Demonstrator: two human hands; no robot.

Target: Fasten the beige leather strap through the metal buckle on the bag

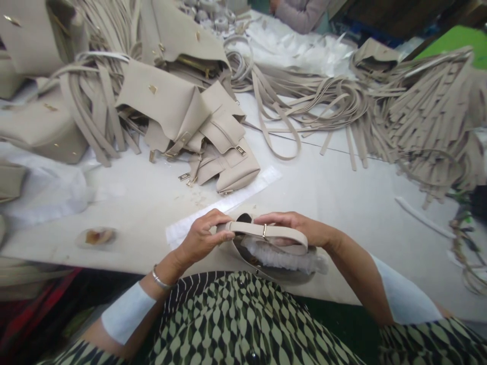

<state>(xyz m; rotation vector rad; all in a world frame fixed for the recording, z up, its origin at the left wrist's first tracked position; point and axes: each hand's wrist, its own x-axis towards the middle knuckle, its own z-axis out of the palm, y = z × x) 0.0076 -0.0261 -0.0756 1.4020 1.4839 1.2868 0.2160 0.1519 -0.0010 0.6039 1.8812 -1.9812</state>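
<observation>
A beige leather strap (247, 228) with a small gold-coloured buckle bends into a loop over an open bag (262, 274) at the table's near edge. White crumpled stuffing (281, 256) fills the bag's mouth. At the strap's left end, my left hand (201, 238) pinches it between thumb and fingers. My right hand (304, 228) is around the strap's far side, close to the buckle, its fingers curled behind the band and partly hidden by it.
Several beige bag bodies (163, 99) are heaped at the left and centre. Loose straps (327, 109) spread across the back and right. A small plastic-wrapped item (99, 236) lies left of me. Beyond the table, a person's sleeve (300, 15) shows.
</observation>
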